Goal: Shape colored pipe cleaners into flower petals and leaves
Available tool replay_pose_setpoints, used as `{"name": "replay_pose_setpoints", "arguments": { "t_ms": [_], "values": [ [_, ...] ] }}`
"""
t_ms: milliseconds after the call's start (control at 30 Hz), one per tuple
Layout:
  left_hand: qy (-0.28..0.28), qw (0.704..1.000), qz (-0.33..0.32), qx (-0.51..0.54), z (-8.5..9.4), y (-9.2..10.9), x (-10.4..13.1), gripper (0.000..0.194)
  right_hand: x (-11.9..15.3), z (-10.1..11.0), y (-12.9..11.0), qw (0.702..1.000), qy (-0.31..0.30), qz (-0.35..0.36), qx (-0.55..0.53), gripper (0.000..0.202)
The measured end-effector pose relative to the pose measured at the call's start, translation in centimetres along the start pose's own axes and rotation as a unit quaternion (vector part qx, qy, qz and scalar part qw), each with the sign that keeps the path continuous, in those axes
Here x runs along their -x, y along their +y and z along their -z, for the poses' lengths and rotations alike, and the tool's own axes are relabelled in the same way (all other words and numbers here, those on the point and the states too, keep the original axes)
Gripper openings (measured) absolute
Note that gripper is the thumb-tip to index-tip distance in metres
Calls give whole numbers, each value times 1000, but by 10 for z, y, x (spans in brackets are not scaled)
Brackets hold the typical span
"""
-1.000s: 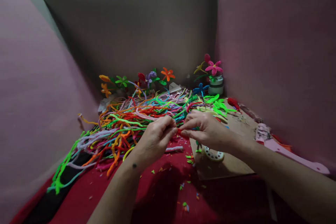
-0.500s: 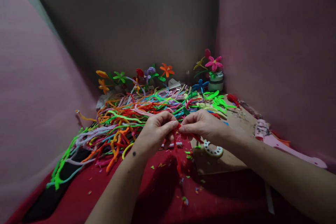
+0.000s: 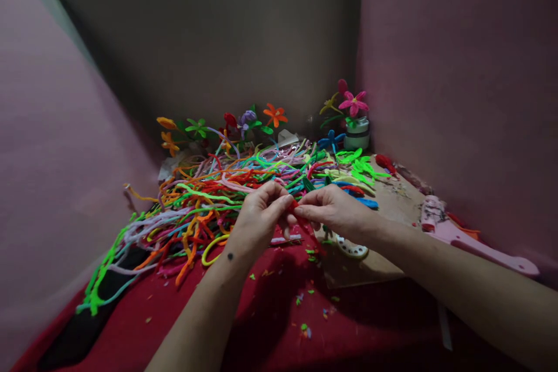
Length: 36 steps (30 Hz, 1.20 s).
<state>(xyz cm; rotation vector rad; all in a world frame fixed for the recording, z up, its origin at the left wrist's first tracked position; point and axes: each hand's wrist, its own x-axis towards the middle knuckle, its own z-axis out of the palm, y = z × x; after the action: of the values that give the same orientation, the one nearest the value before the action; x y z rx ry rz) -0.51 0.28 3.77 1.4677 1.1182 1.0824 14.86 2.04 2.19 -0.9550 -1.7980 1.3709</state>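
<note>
Between my two hands is a red pipe cleaner (image 3: pixel 293 206), pinched close to its bend. My left hand (image 3: pixel 264 213) has thumb and forefinger closed on it. From the other side my right hand (image 3: pixel 333 207) pinches the same red piece with thumb and fingertips. A blurred red length hangs below the fingers, dim against the red cloth. Just behind the hands spreads a large heap of multicoloured pipe cleaners (image 3: pixel 209 195). A white ring with holes (image 3: pixel 352 247) lies under my right wrist, partly covered by it.
Finished pipe-cleaner flowers (image 3: pixel 275 115) stand along the back wall, some by a pale green jar (image 3: pixel 357 135). Bright green leaf shapes (image 3: pixel 364 167) lie on a cardboard sheet (image 3: pixel 392 203). At the right is a pink tool (image 3: pixel 475 244). Fuzzy scraps dot the red cloth (image 3: pixel 257 325).
The hanging red length has swung from nearly straight down to slanting right, and it is blurred. My hands stay close together in almost the same spot.
</note>
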Motion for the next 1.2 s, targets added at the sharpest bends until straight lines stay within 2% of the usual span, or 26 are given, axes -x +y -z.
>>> {"name": "replay_pose_setpoints", "arguments": {
  "t_ms": [167,367,500,700,867,967,1033,1100,1167,1200],
  "values": [
    [21,1000,-11,-8,0,3,1,13,1,-2,3,996,-25,-11,-79,18],
    [53,990,-69,-110,3,-2,-3,13,-1,-4,5,987,-42,-43,-148,20],
    [82,982,-104,-138,2,-6,-3,13,-1,-4,6,988,-26,-24,-152,23],
    [79,990,-71,-90,-2,-8,-2,16,0,-7,5,982,5,-35,-186,19],
    [100,985,-87,-112,-6,-12,-1,16,0,-6,5,987,-7,-18,-157,15],
    [114,982,-98,-111,-7,-11,0,16,0,-4,4,990,12,-17,-139,14],
    [99,991,-69,-57,-6,-8,-1,14,0,-3,3,989,23,-21,-145,13],
    [47,998,-26,13,-4,-5,-2,17,-1,-2,2,988,20,-20,-153,14],
    [5,999,4,44,-2,-3,-3,20,-1,-1,2,987,13,-18,-159,15],
    [3,999,10,44,-1,-3,-3,21,-2,-1,3,987,11,-22,-162,16]
  ]
}}
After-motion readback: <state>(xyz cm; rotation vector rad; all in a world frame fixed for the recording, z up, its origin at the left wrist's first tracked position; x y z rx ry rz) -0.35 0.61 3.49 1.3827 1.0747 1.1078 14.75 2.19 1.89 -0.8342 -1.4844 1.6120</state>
